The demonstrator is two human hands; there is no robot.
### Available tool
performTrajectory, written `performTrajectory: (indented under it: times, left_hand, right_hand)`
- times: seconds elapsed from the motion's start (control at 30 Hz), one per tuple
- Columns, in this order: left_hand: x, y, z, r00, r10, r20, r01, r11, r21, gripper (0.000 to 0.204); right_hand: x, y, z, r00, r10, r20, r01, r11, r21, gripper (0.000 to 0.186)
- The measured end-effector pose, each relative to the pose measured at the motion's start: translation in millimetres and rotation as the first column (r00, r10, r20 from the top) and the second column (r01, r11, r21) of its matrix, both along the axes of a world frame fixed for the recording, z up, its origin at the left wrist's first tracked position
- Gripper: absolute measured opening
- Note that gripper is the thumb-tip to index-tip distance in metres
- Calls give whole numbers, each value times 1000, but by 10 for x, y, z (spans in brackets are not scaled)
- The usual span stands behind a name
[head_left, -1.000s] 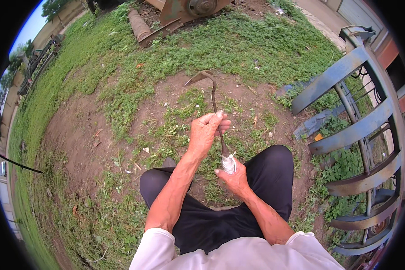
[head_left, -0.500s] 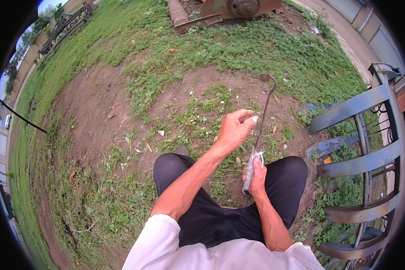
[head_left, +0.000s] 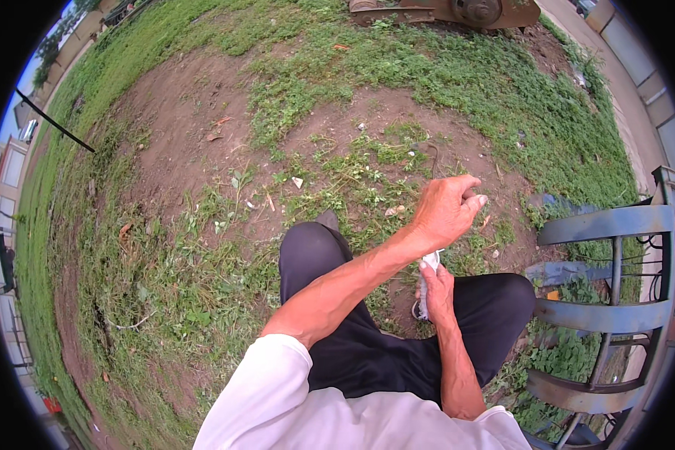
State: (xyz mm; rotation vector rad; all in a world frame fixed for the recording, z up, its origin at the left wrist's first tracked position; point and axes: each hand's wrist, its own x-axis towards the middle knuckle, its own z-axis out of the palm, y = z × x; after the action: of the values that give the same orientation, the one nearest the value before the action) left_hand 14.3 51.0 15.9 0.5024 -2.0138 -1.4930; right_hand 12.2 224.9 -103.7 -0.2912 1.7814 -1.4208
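Note:
My right hand [head_left: 439, 291] is wrapped around the handle [head_left: 423, 298] of a hand hoe, bound in whitish plastic, between my knees. Its thin metal shaft passes behind my left hand [head_left: 446, 210]. Just beyond that hand, the hoe's hooked end [head_left: 433, 152] shows faintly over the soil. The left hand is raised above the shaft, its fingers curled in and the thumb close to the forefinger. Whatever those fingers may hold is hidden. Below lie green weeds [head_left: 345, 184], some loose on brown earth [head_left: 191, 97].
To my right stands a blue metal frame [head_left: 607, 316] with curved bars, close to my knee. A rusty machine part [head_left: 476, 11] lies at the far edge of the grass. Pulled weeds [head_left: 195, 300] cover ground at my left. A dark rod [head_left: 56, 121] juts in at far left.
My left hand has moved right, across the hoe's shaft, and its fingers have curled in more. The right hand keeps its hold on the handle. The whole view has shifted and turned.

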Motion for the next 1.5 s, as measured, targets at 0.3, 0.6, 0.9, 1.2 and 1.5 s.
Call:
performTrajectory:
  times: [0.3, 0.6, 0.9, 1.2, 1.5]
  left_hand:
    - [174, -77, 48, 988, 47, -146, -75, 979, -191, 24]
    - [385, -60, 101, 993, -14, -113, -18, 960, -281, 33]
    - [1056, -638, 291, 934, 319, -160, -354, 885, -303, 40]
    - [1408, -907, 322, 877, 480, -16, -480, 877, -32, 28]
    - [1364, -805, 208, 897, 430, -97, -436, 899, -47, 43]
  right_hand:
    - [208, -203, -279, 967, 255, -21, -252, 962, 107, 31]
    - [153, -1490, -804, 610, 703, -366, -644, 709, 290, 39]
    - [551, -4246, -1691, 404, 736, -543, -827, 548, 127, 38]
    - [879, -4770, -2607, 320, 751, -578, -687, 604, 405, 34]
    - [592, -3760, -2430, 314, 840, -442, -656, 528, 539, 47]
